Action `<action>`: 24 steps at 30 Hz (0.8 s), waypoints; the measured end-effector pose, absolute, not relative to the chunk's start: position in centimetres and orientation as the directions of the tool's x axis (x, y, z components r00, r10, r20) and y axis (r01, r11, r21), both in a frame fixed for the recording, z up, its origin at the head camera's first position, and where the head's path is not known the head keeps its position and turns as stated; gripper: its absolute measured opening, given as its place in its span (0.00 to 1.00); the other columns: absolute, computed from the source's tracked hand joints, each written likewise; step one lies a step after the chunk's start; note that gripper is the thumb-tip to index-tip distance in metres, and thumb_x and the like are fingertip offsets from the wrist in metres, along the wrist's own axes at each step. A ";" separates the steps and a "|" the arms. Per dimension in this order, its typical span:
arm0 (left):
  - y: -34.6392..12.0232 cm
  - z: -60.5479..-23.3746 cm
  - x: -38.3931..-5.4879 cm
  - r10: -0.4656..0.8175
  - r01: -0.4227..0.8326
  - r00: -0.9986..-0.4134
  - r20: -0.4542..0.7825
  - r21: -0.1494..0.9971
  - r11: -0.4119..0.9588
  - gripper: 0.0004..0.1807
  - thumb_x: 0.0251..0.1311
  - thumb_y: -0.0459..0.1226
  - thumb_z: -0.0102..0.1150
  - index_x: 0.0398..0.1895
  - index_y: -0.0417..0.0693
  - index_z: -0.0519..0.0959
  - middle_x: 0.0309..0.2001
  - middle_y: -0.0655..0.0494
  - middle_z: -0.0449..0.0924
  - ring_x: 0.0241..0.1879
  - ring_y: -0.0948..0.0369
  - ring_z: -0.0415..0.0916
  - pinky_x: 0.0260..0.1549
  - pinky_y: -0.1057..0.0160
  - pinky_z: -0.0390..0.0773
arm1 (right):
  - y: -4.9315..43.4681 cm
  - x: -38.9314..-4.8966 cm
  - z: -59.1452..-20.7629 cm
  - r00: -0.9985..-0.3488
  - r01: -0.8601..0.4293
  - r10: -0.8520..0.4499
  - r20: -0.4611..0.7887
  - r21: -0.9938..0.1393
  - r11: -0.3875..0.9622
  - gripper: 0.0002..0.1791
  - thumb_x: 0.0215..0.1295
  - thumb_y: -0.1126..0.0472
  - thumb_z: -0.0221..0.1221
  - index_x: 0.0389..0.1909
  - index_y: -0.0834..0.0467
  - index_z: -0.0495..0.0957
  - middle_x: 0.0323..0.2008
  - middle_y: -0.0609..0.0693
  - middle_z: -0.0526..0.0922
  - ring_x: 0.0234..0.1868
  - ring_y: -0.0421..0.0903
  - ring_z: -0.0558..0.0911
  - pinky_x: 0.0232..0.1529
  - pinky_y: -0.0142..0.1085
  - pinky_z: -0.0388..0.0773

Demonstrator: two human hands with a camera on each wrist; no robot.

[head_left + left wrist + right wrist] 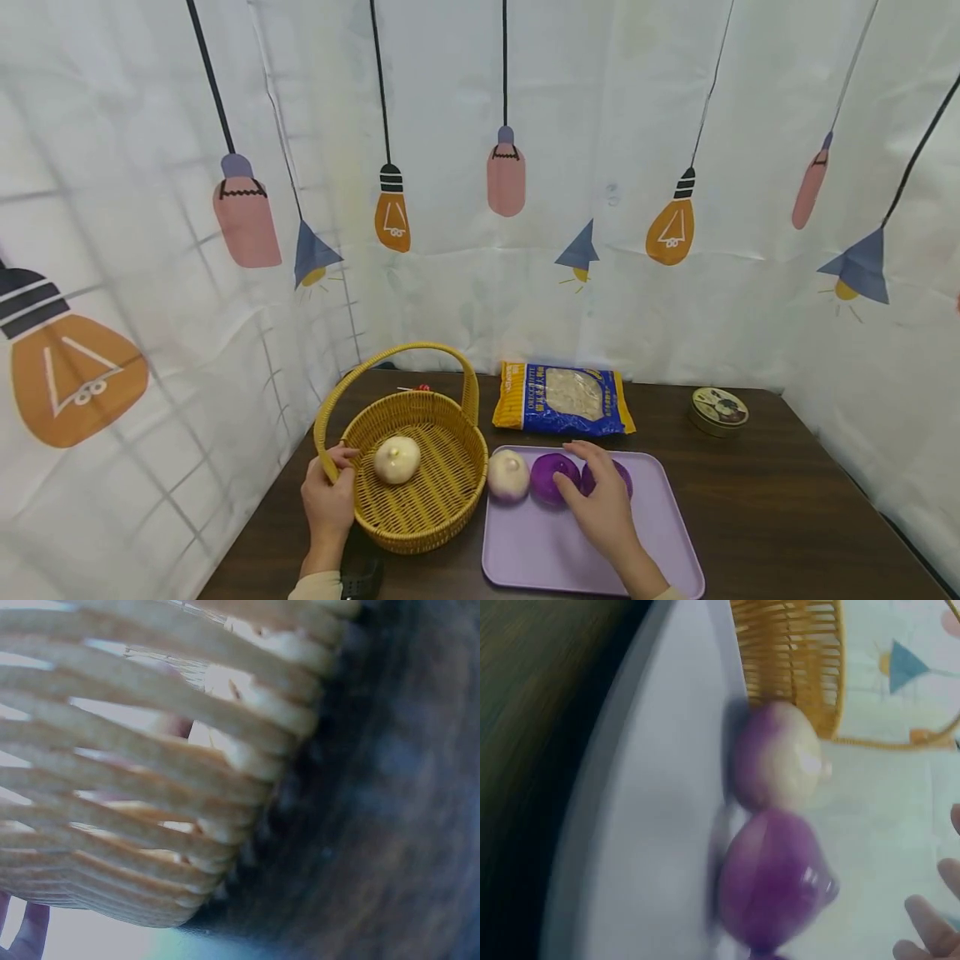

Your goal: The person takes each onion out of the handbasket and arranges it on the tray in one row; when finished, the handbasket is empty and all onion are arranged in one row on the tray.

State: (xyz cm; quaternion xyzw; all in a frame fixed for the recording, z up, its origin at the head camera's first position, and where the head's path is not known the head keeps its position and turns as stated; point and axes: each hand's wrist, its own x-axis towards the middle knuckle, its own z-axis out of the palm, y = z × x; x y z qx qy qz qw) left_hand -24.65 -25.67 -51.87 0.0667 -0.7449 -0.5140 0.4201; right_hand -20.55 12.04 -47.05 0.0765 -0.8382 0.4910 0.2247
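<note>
Right hand, spread wide by the purple onions at the far edge of the tray, should centre over one before closing, while the left hand grips the basket.

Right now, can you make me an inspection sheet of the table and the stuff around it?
Surface: dark wood-grain table.
Job's things: white onion inside the yellow basket; white-and-purple onion and two purple onions on the lilac tray.
Clutter: blue-and-yellow bag behind the tray; round tin to its right; small red thing behind the basket, mostly hidden.
Hands: left hand holds the basket by its handle side; right hand is over the purple onions, thumb and fingers apart.
Cables: nothing seen, only printed cords.
Surroundings: white curtains with lamp pictures.
</note>
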 end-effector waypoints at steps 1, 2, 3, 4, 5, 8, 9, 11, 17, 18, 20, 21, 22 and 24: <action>-25.7 -51.9 -24.7 -0.529 0.333 -0.639 0.558 0.821 0.464 0.06 0.51 0.19 0.52 0.26 0.33 0.76 0.36 0.48 0.83 0.49 0.69 0.74 0.51 0.80 0.65 | 11.6 -20.4 -46.8 -0.886 -0.354 0.090 0.455 -0.789 0.502 0.23 0.53 0.64 0.70 0.52 0.56 0.80 0.58 0.54 0.77 0.62 0.56 0.73 0.62 0.56 0.69; -25.6 -51.9 -24.7 -0.527 0.335 -0.640 0.560 0.820 0.464 0.06 0.51 0.19 0.52 0.26 0.33 0.76 0.36 0.48 0.83 0.49 0.69 0.74 0.51 0.80 0.65 | 11.2 -20.3 -46.6 -0.884 -0.359 0.091 0.458 -0.791 0.495 0.22 0.53 0.65 0.70 0.51 0.55 0.80 0.58 0.53 0.77 0.62 0.55 0.73 0.62 0.55 0.69; -25.6 -51.9 -24.8 -0.524 0.338 -0.640 0.562 0.819 0.464 0.06 0.51 0.19 0.52 0.26 0.33 0.76 0.36 0.48 0.83 0.49 0.69 0.74 0.51 0.80 0.65 | 10.9 -20.3 -46.3 -0.882 -0.366 0.088 0.462 -0.792 0.488 0.22 0.53 0.65 0.70 0.51 0.54 0.81 0.58 0.52 0.77 0.62 0.54 0.73 0.62 0.55 0.69; -25.6 -51.9 -24.8 -0.523 0.341 -0.639 0.563 0.818 0.464 0.06 0.51 0.19 0.52 0.26 0.33 0.76 0.36 0.48 0.83 0.49 0.68 0.74 0.51 0.79 0.65 | 10.5 -20.3 -46.1 -0.880 -0.374 0.084 0.467 -0.792 0.482 0.22 0.53 0.65 0.70 0.50 0.53 0.81 0.58 0.50 0.77 0.62 0.52 0.73 0.62 0.54 0.69; -25.7 -51.9 -24.9 -0.523 0.343 -0.638 0.565 0.816 0.465 0.06 0.51 0.19 0.52 0.26 0.33 0.76 0.36 0.48 0.83 0.49 0.68 0.74 0.51 0.79 0.65 | 10.2 -20.3 -45.9 -0.879 -0.384 0.077 0.471 -0.794 0.472 0.22 0.53 0.66 0.70 0.50 0.52 0.81 0.57 0.49 0.77 0.63 0.52 0.73 0.62 0.54 0.68; -25.7 -51.9 -25.0 -0.523 0.351 -0.632 0.571 0.813 0.464 0.06 0.50 0.18 0.52 0.25 0.34 0.76 0.35 0.48 0.83 0.49 0.67 0.75 0.51 0.79 0.66 | 9.5 -20.4 -45.4 -0.868 -0.414 0.060 0.492 -0.786 0.460 0.22 0.52 0.66 0.70 0.49 0.51 0.81 0.56 0.46 0.78 0.62 0.49 0.74 0.63 0.52 0.68; -25.7 -51.9 -25.0 -0.523 0.352 -0.631 0.573 0.812 0.465 0.07 0.50 0.18 0.52 0.25 0.34 0.76 0.35 0.48 0.83 0.49 0.66 0.75 0.51 0.79 0.66 | 9.2 -20.5 -45.3 -0.862 -0.426 0.052 0.503 -0.778 0.461 0.22 0.51 0.66 0.70 0.49 0.51 0.81 0.56 0.45 0.78 0.62 0.49 0.74 0.62 0.51 0.68; -25.7 -51.8 -25.0 -0.521 0.355 -0.630 0.576 0.810 0.466 0.07 0.50 0.18 0.52 0.25 0.34 0.76 0.35 0.48 0.83 0.49 0.66 0.75 0.51 0.79 0.66 | 8.7 -20.6 -45.2 -0.856 -0.444 0.037 0.515 -0.770 0.457 0.22 0.51 0.66 0.71 0.48 0.50 0.81 0.55 0.44 0.78 0.61 0.47 0.75 0.62 0.50 0.68; -25.8 -51.8 -24.8 -0.527 0.345 -0.635 0.565 0.817 0.462 0.07 0.50 0.18 0.53 0.24 0.36 0.75 0.35 0.48 0.83 0.49 0.65 0.75 0.52 0.79 0.66 | 6.8 -20.8 -45.5 -0.862 -0.467 -0.026 0.507 -0.772 0.431 0.19 0.52 0.65 0.70 0.48 0.54 0.82 0.54 0.42 0.78 0.59 0.45 0.76 0.61 0.50 0.70; -25.8 -51.8 -24.8 -0.528 0.342 -0.636 0.563 0.819 0.461 0.08 0.50 0.18 0.53 0.24 0.36 0.75 0.35 0.48 0.83 0.49 0.65 0.75 0.52 0.79 0.66 | 6.5 -20.8 -45.6 -0.866 -0.468 -0.038 0.499 -0.780 0.416 0.19 0.52 0.66 0.70 0.47 0.55 0.82 0.54 0.42 0.78 0.58 0.45 0.76 0.60 0.50 0.71; -25.8 -51.8 -24.8 -0.529 0.337 -0.637 0.561 0.820 0.463 0.08 0.50 0.18 0.53 0.24 0.37 0.75 0.35 0.48 0.83 0.49 0.65 0.75 0.52 0.79 0.65 | 5.7 -20.8 -45.7 -0.872 -0.471 -0.066 0.486 -0.793 0.386 0.19 0.52 0.66 0.70 0.47 0.53 0.82 0.53 0.43 0.79 0.57 0.44 0.77 0.58 0.49 0.73; -25.8 -51.8 -24.7 -0.529 0.335 -0.637 0.561 0.819 0.466 0.08 0.50 0.18 0.53 0.24 0.37 0.75 0.35 0.48 0.83 0.49 0.66 0.75 0.52 0.79 0.65 | 5.4 -20.8 -45.8 -0.871 -0.478 -0.083 0.484 -0.795 0.373 0.19 0.53 0.66 0.69 0.46 0.52 0.82 0.52 0.44 0.80 0.56 0.44 0.77 0.56 0.48 0.74; -25.8 -51.8 -24.7 -0.528 0.334 -0.637 0.562 0.818 0.468 0.08 0.50 0.18 0.53 0.24 0.37 0.75 0.35 0.48 0.84 0.49 0.66 0.75 0.52 0.79 0.65 | 5.0 -20.8 -45.8 -0.871 -0.483 -0.103 0.480 -0.800 0.356 0.18 0.53 0.66 0.69 0.46 0.51 0.82 0.52 0.44 0.80 0.55 0.43 0.78 0.55 0.47 0.75; -25.8 -51.8 -24.7 -0.526 0.333 -0.637 0.564 0.816 0.472 0.08 0.50 0.19 0.53 0.24 0.37 0.75 0.35 0.48 0.84 0.49 0.68 0.75 0.51 0.80 0.65 | 4.3 -20.7 -45.9 -0.871 -0.490 -0.146 0.469 -0.809 0.326 0.18 0.55 0.65 0.68 0.47 0.48 0.81 0.51 0.44 0.81 0.54 0.43 0.78 0.54 0.47 0.76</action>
